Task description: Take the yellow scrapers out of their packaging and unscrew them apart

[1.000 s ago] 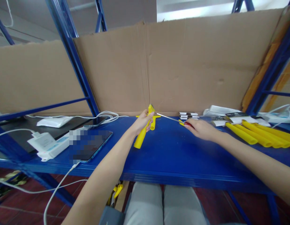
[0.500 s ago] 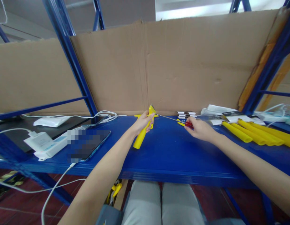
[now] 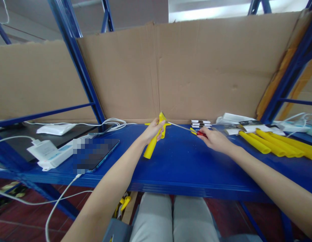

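Note:
My left hand (image 3: 154, 130) is closed around a yellow tool (image 3: 150, 148), whose handle slants down to the left and whose head points up. Other yellow pieces stick out on both sides of its head. In my right hand (image 3: 211, 137) is the red handle of a screwdriver (image 3: 181, 126). Its long metal shaft runs left, with the tip at the head of the yellow tool. Just behind the red handle, a small yellow piece (image 3: 193, 131) lies on the blue shelf (image 3: 181, 168).
Several yellow tubes (image 3: 279, 144) lie at the right beside white and black packets (image 3: 256, 126). A small stack of packets (image 3: 200, 123) sits at the back. On the left are a phone (image 3: 100, 154), a power strip (image 3: 62, 155) and white cables (image 3: 116, 124). Cardboard (image 3: 196, 70) stands behind.
My right hand and the screwdriver handle have shifted slightly left and up, and the handle looks turned. The left hand keeps its hold on the yellow tool.

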`<action>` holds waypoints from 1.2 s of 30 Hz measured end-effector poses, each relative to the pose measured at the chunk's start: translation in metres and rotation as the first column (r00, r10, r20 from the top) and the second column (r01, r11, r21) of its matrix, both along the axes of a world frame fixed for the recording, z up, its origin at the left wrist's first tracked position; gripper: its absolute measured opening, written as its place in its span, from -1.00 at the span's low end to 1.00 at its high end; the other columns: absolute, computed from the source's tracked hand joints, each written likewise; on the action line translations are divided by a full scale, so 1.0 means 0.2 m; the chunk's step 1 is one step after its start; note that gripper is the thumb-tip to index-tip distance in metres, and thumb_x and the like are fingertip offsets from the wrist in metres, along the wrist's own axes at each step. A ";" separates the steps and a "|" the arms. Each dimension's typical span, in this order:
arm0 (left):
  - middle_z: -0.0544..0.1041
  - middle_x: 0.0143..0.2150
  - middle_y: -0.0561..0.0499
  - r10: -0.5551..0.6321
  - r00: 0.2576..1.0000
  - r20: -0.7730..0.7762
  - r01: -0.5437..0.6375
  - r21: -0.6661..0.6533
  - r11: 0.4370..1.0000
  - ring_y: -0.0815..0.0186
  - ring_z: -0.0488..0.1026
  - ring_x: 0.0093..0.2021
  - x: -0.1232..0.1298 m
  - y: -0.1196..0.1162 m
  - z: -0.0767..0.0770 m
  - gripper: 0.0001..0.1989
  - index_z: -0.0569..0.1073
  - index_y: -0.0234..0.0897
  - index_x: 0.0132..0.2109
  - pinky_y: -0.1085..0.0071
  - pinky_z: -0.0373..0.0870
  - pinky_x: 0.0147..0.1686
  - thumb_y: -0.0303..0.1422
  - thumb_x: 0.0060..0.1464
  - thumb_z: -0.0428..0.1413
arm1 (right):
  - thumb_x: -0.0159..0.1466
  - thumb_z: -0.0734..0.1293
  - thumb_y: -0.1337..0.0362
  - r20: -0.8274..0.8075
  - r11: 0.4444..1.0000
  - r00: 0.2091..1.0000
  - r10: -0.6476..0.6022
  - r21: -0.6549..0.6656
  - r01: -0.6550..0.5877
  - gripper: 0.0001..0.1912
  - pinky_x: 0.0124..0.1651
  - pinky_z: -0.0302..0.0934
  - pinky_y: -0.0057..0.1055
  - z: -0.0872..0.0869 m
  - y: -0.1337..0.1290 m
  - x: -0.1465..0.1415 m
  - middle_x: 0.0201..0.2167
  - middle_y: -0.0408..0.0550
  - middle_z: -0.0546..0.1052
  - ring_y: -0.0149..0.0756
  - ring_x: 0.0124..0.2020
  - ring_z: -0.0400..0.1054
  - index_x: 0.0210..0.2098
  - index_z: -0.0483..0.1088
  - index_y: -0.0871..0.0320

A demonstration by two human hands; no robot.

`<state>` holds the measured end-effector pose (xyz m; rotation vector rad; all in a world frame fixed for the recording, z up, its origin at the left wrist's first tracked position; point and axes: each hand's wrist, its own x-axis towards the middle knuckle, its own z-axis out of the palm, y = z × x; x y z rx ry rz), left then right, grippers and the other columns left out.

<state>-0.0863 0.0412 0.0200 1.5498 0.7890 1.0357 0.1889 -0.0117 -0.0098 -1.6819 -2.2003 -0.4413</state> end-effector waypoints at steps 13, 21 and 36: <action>0.25 -0.64 0.28 -0.013 1.000 -0.012 0.013 0.020 1.000 0.55 0.11 -0.83 0.00 -0.02 0.01 -0.82 0.12 -0.19 -0.26 0.64 0.05 -0.81 -0.28 0.25 -0.01 | 0.34 0.16 0.16 -0.008 0.998 0.999 -0.046 -0.039 0.046 -0.74 -0.37 0.20 -0.34 0.02 -0.03 -0.03 -0.27 0.09 0.59 -0.08 -0.30 0.49 -0.11 0.35 0.15; 0.25 -0.64 0.28 -0.010 1.000 0.001 0.010 0.016 1.000 0.55 0.11 -0.82 0.00 -0.01 0.01 -0.80 0.14 -0.19 -0.23 0.64 0.04 -0.79 -0.24 0.22 0.03 | 0.37 0.07 0.23 -0.061 0.991 0.992 0.112 -0.063 -0.116 -0.69 -0.19 0.25 -0.35 0.01 0.00 0.00 -0.20 0.16 0.58 -0.14 -0.21 0.49 -0.17 0.40 0.20; 0.25 -0.64 0.27 0.018 1.000 0.007 -0.018 -0.002 1.000 0.56 0.12 -0.81 0.00 -0.01 0.02 -0.85 0.13 -0.19 -0.24 0.63 0.03 -0.79 -0.31 0.26 -0.02 | 0.37 0.06 0.22 -0.063 0.994 0.993 0.103 -0.031 -0.105 -0.67 -0.14 0.27 -0.29 -0.01 0.01 0.03 -0.16 0.15 0.57 -0.12 -0.16 0.46 -0.11 0.39 0.19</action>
